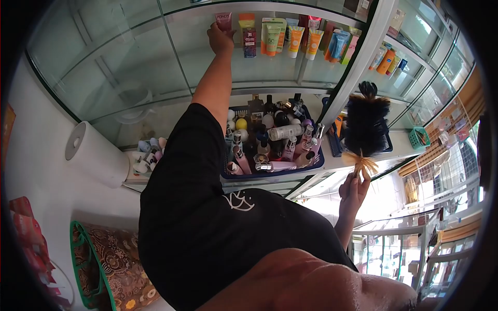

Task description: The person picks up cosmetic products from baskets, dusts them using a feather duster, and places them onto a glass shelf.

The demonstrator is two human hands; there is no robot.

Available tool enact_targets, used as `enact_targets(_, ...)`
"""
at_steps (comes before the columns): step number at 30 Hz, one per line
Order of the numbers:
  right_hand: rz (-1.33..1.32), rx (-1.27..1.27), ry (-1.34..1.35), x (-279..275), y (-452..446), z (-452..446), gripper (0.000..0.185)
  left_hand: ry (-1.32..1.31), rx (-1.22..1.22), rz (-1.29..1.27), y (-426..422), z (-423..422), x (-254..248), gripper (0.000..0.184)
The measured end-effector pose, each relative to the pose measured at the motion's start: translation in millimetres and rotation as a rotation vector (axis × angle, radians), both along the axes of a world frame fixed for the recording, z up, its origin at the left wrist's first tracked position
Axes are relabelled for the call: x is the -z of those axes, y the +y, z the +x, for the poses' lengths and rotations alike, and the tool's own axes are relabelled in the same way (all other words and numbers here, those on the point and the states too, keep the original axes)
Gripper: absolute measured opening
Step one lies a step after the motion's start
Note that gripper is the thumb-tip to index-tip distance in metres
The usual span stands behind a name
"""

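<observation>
On the upper glass shelf, my left hand is closed around a dark pink tube marked POND'S. Just right of it stand a dark patterned box, a green tube and orange-and-white tubes. My right hand, off to the right, grips the handle of a black feather duster, held upright with its feathers above the fist. Below my left arm, a dark blue basket holds several bottles and roll-ons, partly hidden by my sleeve.
A white cylinder stands at the left beside a heap of small bottles. Sliding glass panels with a metal upright front the cabinet. A teal basket is at the right. A patterned bag with green trim sits lower left.
</observation>
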State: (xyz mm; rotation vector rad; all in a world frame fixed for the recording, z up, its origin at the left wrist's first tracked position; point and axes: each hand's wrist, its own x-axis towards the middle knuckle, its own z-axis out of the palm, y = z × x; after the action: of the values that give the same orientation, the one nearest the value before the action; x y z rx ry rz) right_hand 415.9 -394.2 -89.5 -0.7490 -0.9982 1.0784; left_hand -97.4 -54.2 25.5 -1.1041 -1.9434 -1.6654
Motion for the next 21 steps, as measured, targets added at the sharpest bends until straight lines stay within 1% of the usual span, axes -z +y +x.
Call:
enact_targets(1, 0.004, -0.028, -0.002, 0, -1, 0, 0.034, 0.017, 0.012, -0.046, -1, -1, 4, 0.075)
enact_targets(3, 0.011, -0.003, -0.02, -5, 0, -6, 0.033, 0.051, 0.036, -0.134, -5, -3, 9, 0.075)
enact_targets(6, 0.011, 0.024, -0.018, -7, 0, -10, 0.033, -0.041, 0.114, -0.116, 6, -16, 18, 0.076)
enact_targets(8, 0.011, 0.024, -0.011, -5, 0, -11, 0.032, -0.054, 0.137, -0.139, 8, -19, 19, 0.071)
enact_targets(12, 0.012, 0.021, -0.004, -5, -1, -13, 0.032, -0.134, 0.138, -0.116, -12, -2, 4, 0.067)
enact_targets(15, 0.009, -0.003, 0.017, -5, -1, -14, 0.032, -0.348, 0.086, -0.073, -26, 10, -8, 0.06)
enact_targets(18, 0.032, -0.007, 0.016, -5, 8, -11, 0.033, -0.745, 0.202, 0.192, -34, 23, -23, 0.066)
enact_targets(21, 0.062, 0.062, 0.022, -10, 16, -9, 0.035, -1.076, 0.199, 0.263, -69, 60, -60, 0.057)
